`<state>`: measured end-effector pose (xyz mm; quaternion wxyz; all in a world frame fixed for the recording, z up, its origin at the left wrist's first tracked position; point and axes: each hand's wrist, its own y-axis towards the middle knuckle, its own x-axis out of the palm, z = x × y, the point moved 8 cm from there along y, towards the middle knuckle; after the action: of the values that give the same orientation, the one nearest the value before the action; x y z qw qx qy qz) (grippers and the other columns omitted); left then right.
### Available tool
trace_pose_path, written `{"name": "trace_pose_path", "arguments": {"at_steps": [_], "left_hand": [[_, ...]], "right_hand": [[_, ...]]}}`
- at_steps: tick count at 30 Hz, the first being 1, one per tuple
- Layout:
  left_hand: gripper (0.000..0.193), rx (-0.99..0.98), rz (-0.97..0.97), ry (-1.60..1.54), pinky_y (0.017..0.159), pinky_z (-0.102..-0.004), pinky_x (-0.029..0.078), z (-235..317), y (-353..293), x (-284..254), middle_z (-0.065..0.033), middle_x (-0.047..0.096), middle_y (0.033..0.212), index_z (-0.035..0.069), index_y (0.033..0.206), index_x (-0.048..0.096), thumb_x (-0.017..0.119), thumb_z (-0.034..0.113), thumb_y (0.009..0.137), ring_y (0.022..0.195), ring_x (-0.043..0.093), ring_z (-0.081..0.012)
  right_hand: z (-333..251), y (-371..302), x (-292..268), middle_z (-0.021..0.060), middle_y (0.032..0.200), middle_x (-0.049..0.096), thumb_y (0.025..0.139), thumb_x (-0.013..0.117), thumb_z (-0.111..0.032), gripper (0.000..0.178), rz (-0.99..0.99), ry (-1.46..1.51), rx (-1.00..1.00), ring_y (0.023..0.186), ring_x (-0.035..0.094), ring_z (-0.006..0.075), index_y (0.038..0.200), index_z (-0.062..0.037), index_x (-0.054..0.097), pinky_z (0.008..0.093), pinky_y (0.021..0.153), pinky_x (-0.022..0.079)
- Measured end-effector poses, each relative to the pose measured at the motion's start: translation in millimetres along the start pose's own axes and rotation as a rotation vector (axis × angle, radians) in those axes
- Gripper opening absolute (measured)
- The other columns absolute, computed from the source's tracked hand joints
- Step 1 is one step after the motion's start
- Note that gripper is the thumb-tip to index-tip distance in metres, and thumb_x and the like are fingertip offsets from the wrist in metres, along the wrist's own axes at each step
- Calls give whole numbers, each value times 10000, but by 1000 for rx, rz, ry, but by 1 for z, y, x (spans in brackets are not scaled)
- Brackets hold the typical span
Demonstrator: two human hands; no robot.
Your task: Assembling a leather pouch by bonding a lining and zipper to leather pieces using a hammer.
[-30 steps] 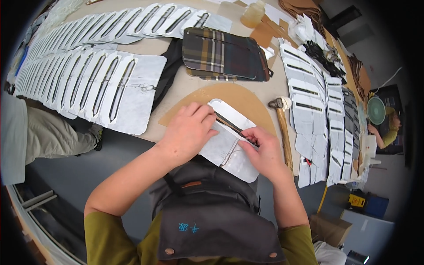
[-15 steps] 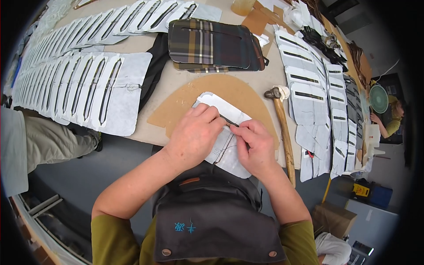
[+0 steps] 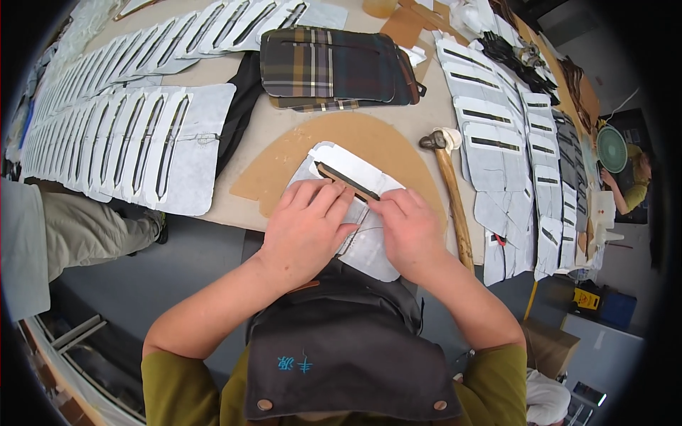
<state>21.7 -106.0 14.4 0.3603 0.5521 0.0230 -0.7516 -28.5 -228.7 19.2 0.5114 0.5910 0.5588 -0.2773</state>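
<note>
Left grip [image 3: 307,219] is spread, pressing the panel [image 3: 373,259] beneath; right grip [image 3: 412,226] looks like it's pinching 1 end of the strip [image 3: 349,184]. Slot [image 3: 344,175] is cut, strip's just past the left fingers, probably not fixed yet.

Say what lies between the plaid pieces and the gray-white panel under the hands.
In the head view, the far part of the tan board lies between the plaid pieces and the panel.
</note>
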Motion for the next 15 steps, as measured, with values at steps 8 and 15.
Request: {"name": "trace_pose_path", "arguments": {"at_steps": [8, 15], "left_hand": [[284, -16, 2, -39, 900, -377, 457, 12, 8, 18, -37, 658, 1113, 62, 1135, 703, 706, 129, 859, 1042, 590, -254], [278, 27, -33, -4, 940, -381, 455, 15, 2, 20, -43, 662, 1132, 58, 1141, 698, 703, 118, 869, 1068, 602, -242]], "right_hand": [[2, -7, -4, 70, 1011, 634, 749, 644, 22, 346, 64, 57, 54, 932, 606, 283, 1084, -40, 707, 400, 816, 495], [9, -35, -15, 65, 1028, 643, 728, 640, 39, 369, -6, -2, 66, 951, 603, 285, 1077, -57, 710, 407, 821, 455]]}}
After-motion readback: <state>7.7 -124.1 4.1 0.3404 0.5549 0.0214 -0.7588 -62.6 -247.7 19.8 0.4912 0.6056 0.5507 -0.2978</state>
